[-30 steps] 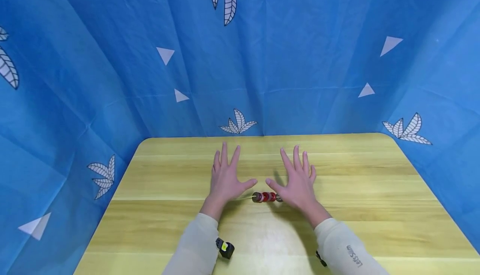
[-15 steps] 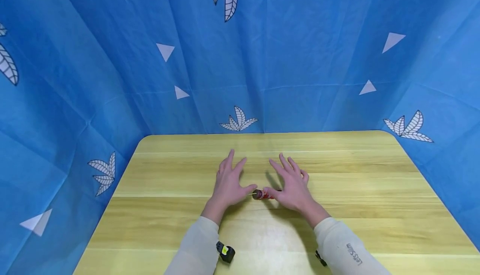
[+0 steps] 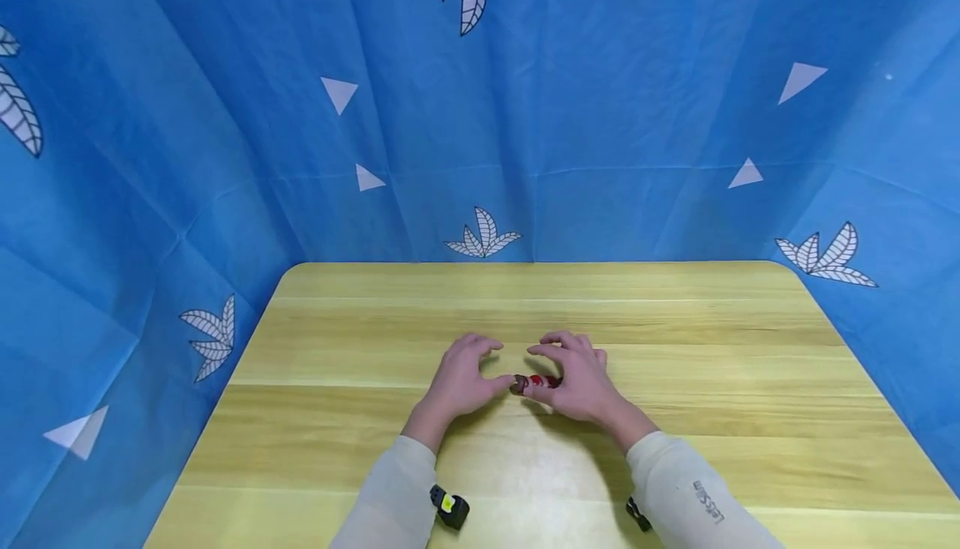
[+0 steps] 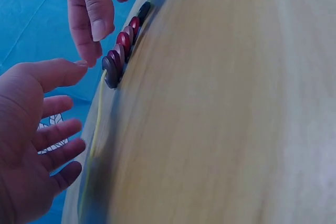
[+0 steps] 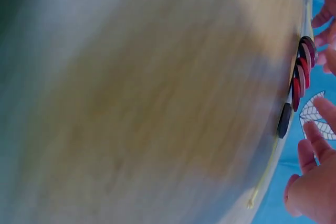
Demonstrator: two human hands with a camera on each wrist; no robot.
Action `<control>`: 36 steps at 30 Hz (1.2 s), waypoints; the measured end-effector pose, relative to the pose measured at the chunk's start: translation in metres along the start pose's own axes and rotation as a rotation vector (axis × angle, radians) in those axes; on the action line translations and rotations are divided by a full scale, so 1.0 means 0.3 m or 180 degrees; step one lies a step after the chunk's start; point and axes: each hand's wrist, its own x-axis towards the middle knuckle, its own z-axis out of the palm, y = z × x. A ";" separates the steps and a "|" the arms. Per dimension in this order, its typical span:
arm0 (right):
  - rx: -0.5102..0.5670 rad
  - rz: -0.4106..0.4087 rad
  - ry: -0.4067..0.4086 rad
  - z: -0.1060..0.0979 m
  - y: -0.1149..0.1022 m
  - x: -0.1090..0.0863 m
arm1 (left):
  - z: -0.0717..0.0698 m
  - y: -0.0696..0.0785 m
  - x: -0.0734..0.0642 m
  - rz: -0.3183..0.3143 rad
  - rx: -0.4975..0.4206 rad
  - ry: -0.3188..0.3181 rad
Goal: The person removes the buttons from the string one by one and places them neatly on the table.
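Leftmost, we see the left grip (image 3: 461, 378) released, its fingers loosely bent around nothing, with a pale cord (image 4: 97, 124) trailing beside it. Between the two grips, the red, pink and dark discs (image 4: 123, 40) lie on the tabletop (image 3: 337, 432), already threaded on that cord. Rightmost, the right grip (image 3: 581, 378) is released too, thumb near the discs. We judge the threading done; a hold on the discs is not yet made.

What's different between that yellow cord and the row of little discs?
The cord is pale yellow, while the discs are dark, red and pinkish. The cord is thin and stringlike; the discs are round and flat. The cord trails past both ends; the discs line up between. Both are on the wooden table.
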 end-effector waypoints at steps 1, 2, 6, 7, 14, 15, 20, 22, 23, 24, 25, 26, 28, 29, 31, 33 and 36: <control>0.0011 -0.0001 -0.0020 0.001 0.000 0.000 | 0.002 0.000 -0.001 -0.0006 -0.0039 -0.0032; 0.0023 0.0005 -0.0040 0.000 -0.001 0.000 | 0.004 -0.001 -0.001 -0.0004 -0.0064 -0.0062; 0.0048 0.0022 -0.0086 -0.002 -0.006 0.000 | 0.015 -0.008 0.002 0.0043 -0.0115 -0.0124; 0.0048 0.0025 -0.0091 -0.002 -0.007 0.002 | 0.016 -0.010 0.003 0.0063 -0.0110 -0.0132; 0.0040 0.0037 -0.0132 0.003 -0.010 0.011 | 0.024 -0.019 0.013 0.0219 -0.0019 -0.0165; 0.0028 0.0044 -0.0134 0.005 -0.009 0.012 | 0.025 -0.019 0.013 0.0240 -0.0006 -0.0172; 0.0004 0.0036 -0.0126 0.014 -0.006 0.018 | 0.035 -0.021 0.012 0.0338 0.0072 -0.0171; 0.0024 0.0020 -0.0120 0.017 -0.004 0.021 | 0.039 -0.021 0.012 0.0360 0.0091 -0.0154; 0.0041 0.0012 -0.0120 0.016 -0.004 0.022 | 0.041 -0.021 0.012 0.0364 0.0095 -0.0146; 0.0056 -0.0005 -0.0121 0.018 -0.002 0.023 | 0.044 -0.022 0.011 0.0370 0.0104 -0.0139; 0.0083 -0.0022 -0.0125 0.019 -0.001 0.023 | 0.046 -0.022 0.011 0.0377 0.0111 -0.0135; 0.0129 -0.0033 -0.0131 0.020 0.000 0.023 | 0.049 -0.023 0.010 0.0382 0.0112 -0.0131; 0.0232 -0.0034 -0.0158 0.023 0.004 0.023 | 0.052 -0.024 0.009 0.0395 0.0104 -0.0127; 0.0281 -0.0035 -0.0176 0.024 0.005 0.022 | 0.054 -0.025 0.008 0.0403 0.0104 -0.0124; 0.0373 -0.0032 -0.0198 0.028 0.007 0.023 | 0.057 -0.026 0.007 0.0423 0.0079 -0.0110; 0.0391 -0.0021 -0.0202 0.031 0.007 0.024 | 0.060 -0.025 0.006 0.0458 0.0039 -0.0085; 0.0333 -0.0042 -0.0166 0.032 0.005 0.025 | 0.063 -0.024 0.004 0.0513 -0.0100 -0.0054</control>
